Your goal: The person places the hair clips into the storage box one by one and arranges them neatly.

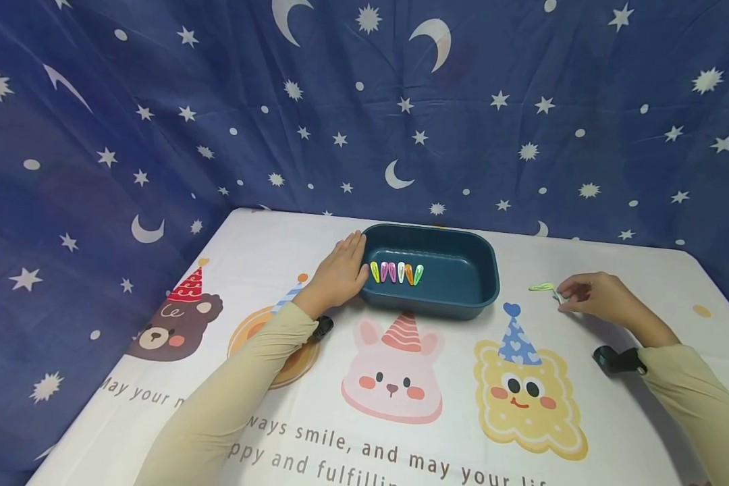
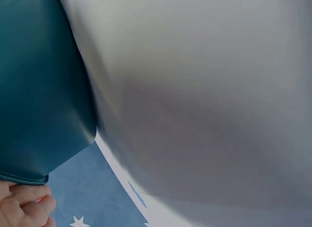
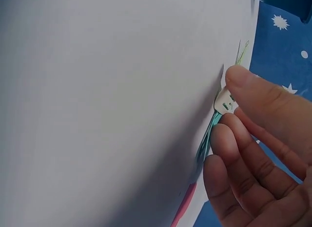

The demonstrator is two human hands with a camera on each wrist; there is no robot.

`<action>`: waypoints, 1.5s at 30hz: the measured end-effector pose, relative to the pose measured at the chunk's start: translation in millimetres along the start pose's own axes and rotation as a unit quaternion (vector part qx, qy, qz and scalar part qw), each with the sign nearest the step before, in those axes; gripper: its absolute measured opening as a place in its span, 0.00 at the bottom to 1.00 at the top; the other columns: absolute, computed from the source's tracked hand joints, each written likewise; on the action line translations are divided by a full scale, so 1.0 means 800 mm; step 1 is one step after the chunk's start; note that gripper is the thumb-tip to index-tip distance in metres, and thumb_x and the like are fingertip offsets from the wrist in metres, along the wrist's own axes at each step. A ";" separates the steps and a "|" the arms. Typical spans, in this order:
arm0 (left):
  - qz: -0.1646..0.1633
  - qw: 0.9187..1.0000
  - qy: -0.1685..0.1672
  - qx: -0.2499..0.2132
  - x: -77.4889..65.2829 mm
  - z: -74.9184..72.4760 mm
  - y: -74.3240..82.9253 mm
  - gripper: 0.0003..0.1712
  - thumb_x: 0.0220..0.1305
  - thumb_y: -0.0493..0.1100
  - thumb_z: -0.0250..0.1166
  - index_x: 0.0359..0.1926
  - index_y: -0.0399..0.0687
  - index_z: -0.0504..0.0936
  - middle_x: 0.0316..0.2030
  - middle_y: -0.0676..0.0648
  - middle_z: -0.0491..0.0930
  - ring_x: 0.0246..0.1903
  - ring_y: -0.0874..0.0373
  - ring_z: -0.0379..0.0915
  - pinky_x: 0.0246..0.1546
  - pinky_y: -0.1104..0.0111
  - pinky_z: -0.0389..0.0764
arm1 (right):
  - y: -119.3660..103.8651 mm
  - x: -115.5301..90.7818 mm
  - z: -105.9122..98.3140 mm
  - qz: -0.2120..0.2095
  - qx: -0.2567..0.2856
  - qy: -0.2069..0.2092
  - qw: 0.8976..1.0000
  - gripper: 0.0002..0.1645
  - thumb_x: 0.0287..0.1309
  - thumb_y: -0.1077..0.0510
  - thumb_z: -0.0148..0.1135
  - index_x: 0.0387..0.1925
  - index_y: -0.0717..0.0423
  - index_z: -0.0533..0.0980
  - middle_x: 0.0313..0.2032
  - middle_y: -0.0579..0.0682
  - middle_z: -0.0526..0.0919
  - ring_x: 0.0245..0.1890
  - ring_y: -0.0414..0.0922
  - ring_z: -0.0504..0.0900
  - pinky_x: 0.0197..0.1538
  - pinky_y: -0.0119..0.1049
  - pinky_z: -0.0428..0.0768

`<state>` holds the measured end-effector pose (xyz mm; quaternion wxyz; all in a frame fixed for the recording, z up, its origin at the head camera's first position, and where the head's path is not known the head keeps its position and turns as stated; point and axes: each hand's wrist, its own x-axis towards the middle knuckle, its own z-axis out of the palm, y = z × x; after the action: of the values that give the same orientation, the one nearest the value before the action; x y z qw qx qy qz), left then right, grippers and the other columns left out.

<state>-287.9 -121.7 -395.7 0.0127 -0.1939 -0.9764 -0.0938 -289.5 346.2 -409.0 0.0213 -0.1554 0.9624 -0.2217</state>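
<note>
The whitish clip (image 3: pixel 224 101) is at the right hand (image 1: pixel 601 300), which seems to have it pinched between thumb and fingertip, low over the bench (image 1: pixel 541 260). Something teal (image 3: pixel 207 139) shows right by those fingers, though from here I can't tell whether it belongs to the same clip. A pink piece (image 3: pixel 185 202) lies nearer the palm side, and a green clip (image 1: pixel 541 287) is just left of the fingertips. Further left of that hand stands the tray (image 1: pixel 431 307), six clips (image 1: pixel 391 272) lined up inside, at the end by the left hand (image 1: pixel 337 273). That one holds nothing: its fingers lie straight along the tray's wall, apparently steadying it. I'd call this the picking-up step of adding to the row. The next move would call for a secure pinch, a lift clear of the green clip, and a carry leftward over the rim.
</note>
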 end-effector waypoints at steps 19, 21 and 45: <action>-0.003 1.000 -0.002 -0.006 0.000 0.000 0.000 0.35 0.71 0.47 0.41 0.72 0.33 0.46 0.73 0.37 0.45 0.74 0.47 0.39 0.74 0.59 0.44 | -0.001 0.000 -0.006 0.000 -0.007 -0.012 1.000 0.11 0.44 0.69 0.64 0.35 0.66 0.81 0.28 0.57 0.85 0.30 0.46 0.80 0.30 0.25 0.74; -0.004 1.000 -0.004 -0.005 0.001 0.001 -0.001 0.35 0.71 0.47 0.41 0.72 0.34 0.45 0.73 0.37 0.44 0.74 0.48 0.38 0.74 0.59 0.44 | 0.001 0.001 -0.007 -0.006 -0.012 -0.007 1.000 0.10 0.44 0.70 0.64 0.34 0.65 0.82 0.28 0.57 0.85 0.30 0.45 0.80 0.30 0.25 0.75; 0.000 1.000 0.010 -0.007 0.000 0.000 0.001 0.35 0.70 0.47 0.42 0.71 0.33 0.47 0.73 0.36 0.47 0.73 0.46 0.42 0.73 0.57 0.47 | 0.016 0.005 -0.009 0.007 0.011 -0.027 1.000 0.14 0.41 0.66 0.70 0.35 0.66 0.81 0.27 0.52 0.85 0.24 0.25 0.71 0.30 0.23 0.75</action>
<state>-287.6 -121.2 -396.1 0.0209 -0.1927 -0.9756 -0.1029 -298.2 359.2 -407.7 0.0503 -0.1543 0.9601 -0.2278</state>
